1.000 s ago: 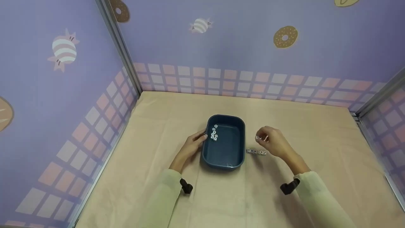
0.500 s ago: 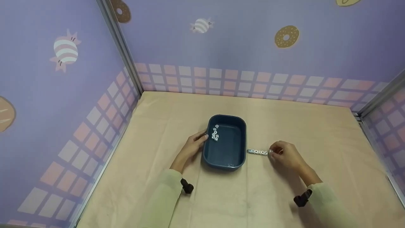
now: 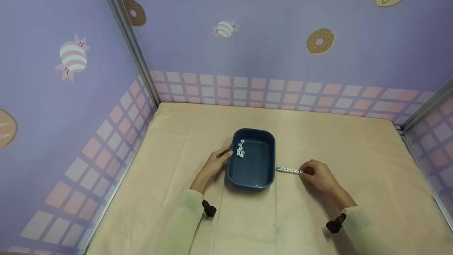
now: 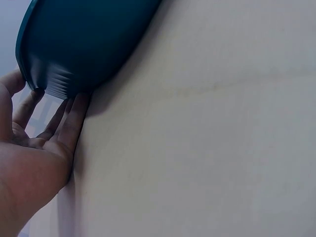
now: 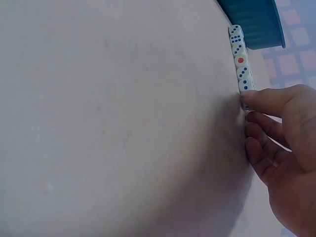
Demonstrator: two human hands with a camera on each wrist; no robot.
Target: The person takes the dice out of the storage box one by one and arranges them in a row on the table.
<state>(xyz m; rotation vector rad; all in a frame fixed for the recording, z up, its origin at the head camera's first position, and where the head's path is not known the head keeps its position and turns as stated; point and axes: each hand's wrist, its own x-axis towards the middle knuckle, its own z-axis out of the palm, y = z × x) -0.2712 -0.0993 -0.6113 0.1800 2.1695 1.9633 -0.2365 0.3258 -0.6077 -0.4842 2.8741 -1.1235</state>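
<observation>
A dark blue rectangular tub (image 3: 256, 164) sits on the cloth, with several white dice (image 3: 241, 152) along the left side of its floor. My left hand (image 3: 213, 165) grips its left side, the thumb at the rim and the other fingers against the outer wall (image 4: 94, 44). To the right of the tub, a straight row of dice (image 3: 287, 170) runs from its wall toward my right hand (image 3: 319, 176). The thumb and forefinger of that hand pinch a die (image 5: 247, 104) at the row's near end, mostly covered by the fingertips.
A pale cloth (image 3: 198, 124) covers the table. Purple printed walls (image 3: 269, 53) enclose it at the back and sides, with a metal post (image 3: 136, 53) in the back left corner. A black wrist camera (image 3: 335, 224) sits on the right cuff.
My right hand has come down from above the row to its right end with a die, then slid slightly left against the row. The left hand and tub stay put.
</observation>
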